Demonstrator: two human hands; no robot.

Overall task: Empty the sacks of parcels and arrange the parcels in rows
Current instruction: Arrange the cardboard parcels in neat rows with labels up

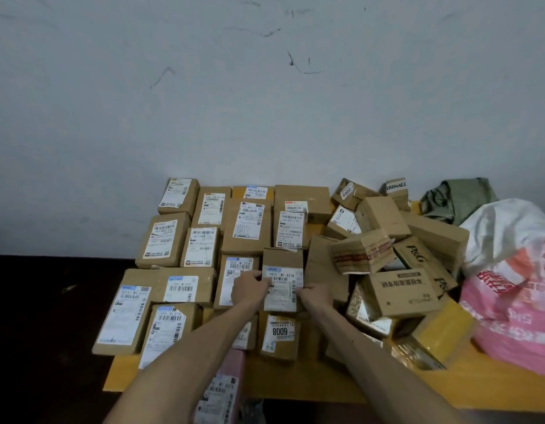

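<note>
Parcel (283, 272) in the middle of the rows on the table (326, 390) looks to me a light, stiff cardboard box, and my left hand (249, 289) and right hand (316, 294) grip it by its opposite side edges, a sound hold.

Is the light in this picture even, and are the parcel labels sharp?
Head view: dim, uneven light; the floor at left is nearly black; small label print is soft, though the 8009 label reads; the yellow taped parcel shows glare.
</note>
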